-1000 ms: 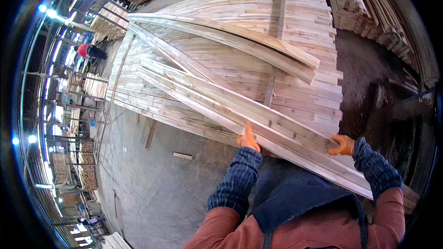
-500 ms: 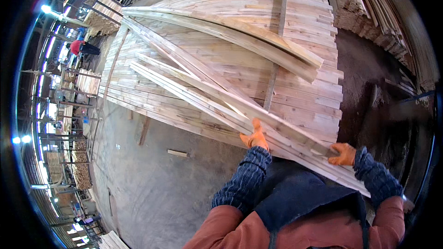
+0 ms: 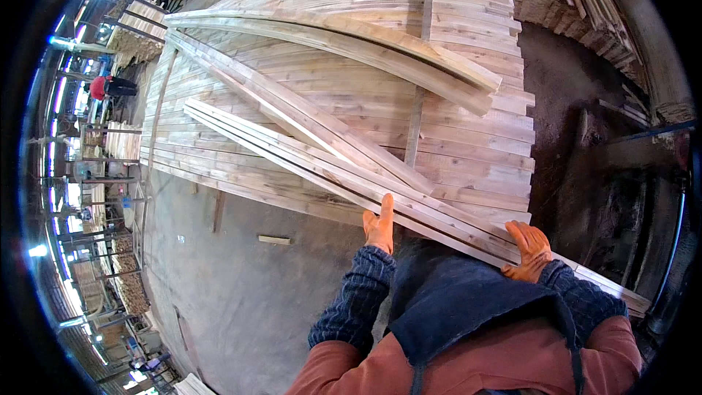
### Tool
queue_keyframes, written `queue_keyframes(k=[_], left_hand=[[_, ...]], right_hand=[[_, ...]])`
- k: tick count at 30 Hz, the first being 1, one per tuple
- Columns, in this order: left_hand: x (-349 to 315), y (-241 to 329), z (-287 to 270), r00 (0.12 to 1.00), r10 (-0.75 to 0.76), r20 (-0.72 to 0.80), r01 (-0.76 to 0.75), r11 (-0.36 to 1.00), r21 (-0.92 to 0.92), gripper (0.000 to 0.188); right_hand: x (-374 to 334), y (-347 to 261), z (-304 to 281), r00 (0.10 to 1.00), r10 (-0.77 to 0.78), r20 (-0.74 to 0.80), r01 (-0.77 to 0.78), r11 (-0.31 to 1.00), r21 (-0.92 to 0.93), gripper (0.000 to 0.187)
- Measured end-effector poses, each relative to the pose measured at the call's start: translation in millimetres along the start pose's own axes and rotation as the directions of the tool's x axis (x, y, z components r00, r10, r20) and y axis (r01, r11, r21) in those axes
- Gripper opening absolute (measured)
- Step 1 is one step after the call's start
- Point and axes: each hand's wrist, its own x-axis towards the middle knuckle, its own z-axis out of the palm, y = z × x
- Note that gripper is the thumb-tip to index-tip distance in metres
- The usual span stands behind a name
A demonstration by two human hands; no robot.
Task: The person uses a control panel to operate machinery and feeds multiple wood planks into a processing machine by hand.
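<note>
Both my hands wear orange gloves and hold a bundle of long, narrow wooden boards (image 3: 322, 162), which lies slantwise across the near edge of a broad layer of boards (image 3: 468, 150). My left hand (image 3: 380, 225) grips the near side of the bundle, one digit laid up over its face and the other fingers partly hidden. Farther right, my right hand (image 3: 528, 251) is wrapped over the same bundle, close to its right end. Just beyond, a loose pair of boards (image 3: 292, 113) crosses the layer. More long boards (image 3: 365, 44) lie farther back.
A thin crosswise strip (image 3: 418, 110) runs over the layer. Stacked lumber (image 3: 567, 4) stands at the far right. A short wood offcut (image 3: 274, 239) lies on the concrete floor to the left. A person in red (image 3: 99, 88) is in the left distance, near racks.
The upper board, raised and apart from the others before, now lies flush against them. My right hand has moved from that board's end to over the bundle. The view has shifted slightly.
</note>
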Motion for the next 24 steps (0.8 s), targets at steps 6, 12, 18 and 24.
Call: queue_keyframes(k=[6, 12, 18, 24], left_hand=[[18.5, -5.2, -58.5, 0.938, 0.334, 0.098, -0.348, 0.900, 0.263, 0.043], [37.3, 12.0, -82.0, 0.923, 0.187, 0.336, -0.209, 0.977, 0.030, 0.023], [59.3, -2.2, -63.2, 0.988, -0.149, 0.049, 0.156, 0.906, -0.393, 0.049], [39.2, 40.0, -65.3, 0.990, -0.132, 0.045, 0.137, 0.981, -0.136, 0.062]], right_hand=[[-19.1, -7.3, 50.1, 0.947, -0.146, -0.285, 0.081, 0.970, -0.229, 0.090], [-11.5, -1.8, 31.5, 0.981, -0.097, -0.167, 0.087, 0.994, -0.063, 0.090], [-16.5, 1.6, 39.9, 0.990, 0.041, -0.136, -0.029, 0.996, 0.088, 0.102], [-23.5, -19.9, 24.8, 0.994, 0.078, -0.077, -0.078, 0.997, 0.007, 0.106]])
